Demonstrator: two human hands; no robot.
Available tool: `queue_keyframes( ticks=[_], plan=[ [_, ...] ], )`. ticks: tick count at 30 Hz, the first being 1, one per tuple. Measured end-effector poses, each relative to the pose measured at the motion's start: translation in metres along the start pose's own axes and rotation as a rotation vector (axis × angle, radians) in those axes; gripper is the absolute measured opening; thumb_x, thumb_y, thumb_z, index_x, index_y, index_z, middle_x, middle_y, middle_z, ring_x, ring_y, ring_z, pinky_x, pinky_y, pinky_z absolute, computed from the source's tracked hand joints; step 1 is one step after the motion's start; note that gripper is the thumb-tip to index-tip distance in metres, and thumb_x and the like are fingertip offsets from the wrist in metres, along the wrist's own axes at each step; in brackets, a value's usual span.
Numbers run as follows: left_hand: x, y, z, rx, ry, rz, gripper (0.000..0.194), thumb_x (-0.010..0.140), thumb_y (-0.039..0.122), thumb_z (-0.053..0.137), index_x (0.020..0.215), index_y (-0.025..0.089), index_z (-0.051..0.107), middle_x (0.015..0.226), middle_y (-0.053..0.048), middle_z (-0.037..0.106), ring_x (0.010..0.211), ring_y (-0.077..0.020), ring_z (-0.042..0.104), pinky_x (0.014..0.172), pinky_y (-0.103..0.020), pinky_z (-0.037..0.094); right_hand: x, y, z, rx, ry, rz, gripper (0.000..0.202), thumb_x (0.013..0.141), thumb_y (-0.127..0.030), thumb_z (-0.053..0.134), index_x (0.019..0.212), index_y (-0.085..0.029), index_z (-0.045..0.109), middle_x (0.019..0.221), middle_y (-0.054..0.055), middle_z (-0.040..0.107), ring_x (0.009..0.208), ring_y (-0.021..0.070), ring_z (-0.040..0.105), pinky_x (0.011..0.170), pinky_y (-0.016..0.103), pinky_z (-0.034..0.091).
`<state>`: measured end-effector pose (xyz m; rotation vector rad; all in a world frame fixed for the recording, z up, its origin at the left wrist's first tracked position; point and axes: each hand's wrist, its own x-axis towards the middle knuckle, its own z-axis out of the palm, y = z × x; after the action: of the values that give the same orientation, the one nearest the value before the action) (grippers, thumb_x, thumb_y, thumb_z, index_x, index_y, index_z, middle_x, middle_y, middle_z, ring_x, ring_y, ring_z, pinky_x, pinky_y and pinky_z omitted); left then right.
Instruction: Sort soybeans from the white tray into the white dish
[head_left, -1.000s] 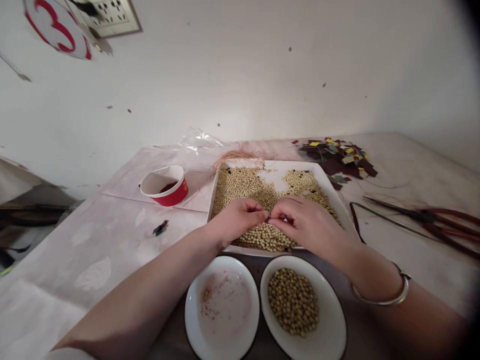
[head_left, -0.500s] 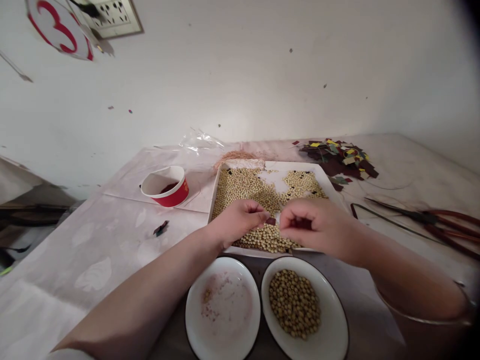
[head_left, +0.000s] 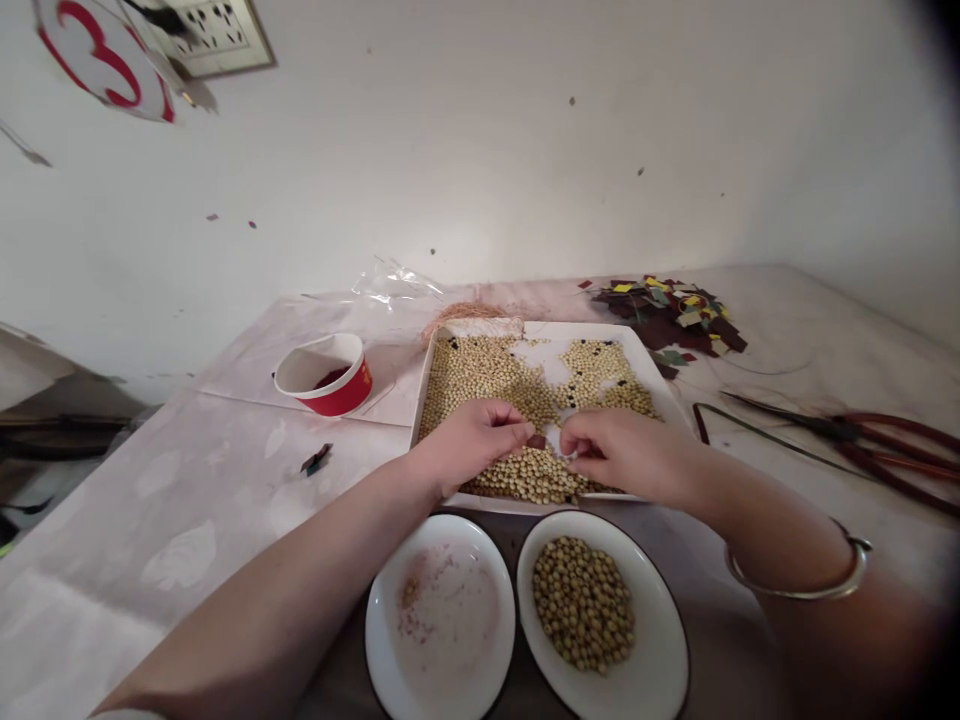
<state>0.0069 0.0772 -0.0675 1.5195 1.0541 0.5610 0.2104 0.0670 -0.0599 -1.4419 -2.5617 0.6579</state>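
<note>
Brown scrap (head_left: pixel 536 441) pinched at the fingertips of my left hand (head_left: pixel 476 440), near my curled right hand (head_left: pixel 637 450), whose hold I cannot tell. Sign (head_left: pixel 101 55): red "3".

Right hand (head_left: pixel 626 455) — fingertips against left hand (head_left: pixel 474 442) one second ago, now apart, narrow gap below and right of frame centre. Dark piece (head_left: pixel 536 441) in left fingertips: mostly covered then, exposed now. Bracelet (head_left: pixel 840 590) — farther from lower right corner than half-second ago.
</note>
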Motion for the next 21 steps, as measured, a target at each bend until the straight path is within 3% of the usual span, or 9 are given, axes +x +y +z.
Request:
queue_keyframes(
  ticks=[9,17,21],
  plan=[
    [0.0,0.002,0.0,-0.003,0.003,0.003,0.028,0.075,0.042,0.057,0.074,0.014,0.06,0.062,0.003,0.053,0.05,-0.0057,0.035,0.048,-0.02,0.025,0.002,0.001,0.01,-0.018,-0.007,-0.028,0.011,0.073,-0.013,0.052,0.064,-0.018,0.057,0.06,0.0,0.058,0.054,0.0114,0.047,0.05,0.023,0.03],
    [-0.001,0.003,0.001,-0.02,-0.001,0.004,0.024,0.077,0.038,0.057,0.073,0.014,0.057,0.061,0.003,0.05,0.05,-0.0053,0.035,0.047,-0.019,0.024,0.006,-0.002,0.013,-0.013,0.041,0.022,0.003,0.073,-0.018,0.055,0.074,-0.018,0.058,0.068,0.002,0.061,0.059,0.0134,0.052,0.054,0.025,0.034],
    [-0.001,0.002,0.0,0.01,0.002,0.025,0.026,0.077,0.039,0.055,0.073,0.013,0.057,0.061,0.003,0.049,0.049,-0.0052,0.034,0.047,-0.019,0.024,0.007,-0.009,0.015,-0.011,0.045,0.008,0.007,0.073,-0.015,0.053,0.071,-0.018,0.058,0.07,0.003,0.062,0.061,0.0137,0.053,0.055,0.025,0.034]
  ],
)
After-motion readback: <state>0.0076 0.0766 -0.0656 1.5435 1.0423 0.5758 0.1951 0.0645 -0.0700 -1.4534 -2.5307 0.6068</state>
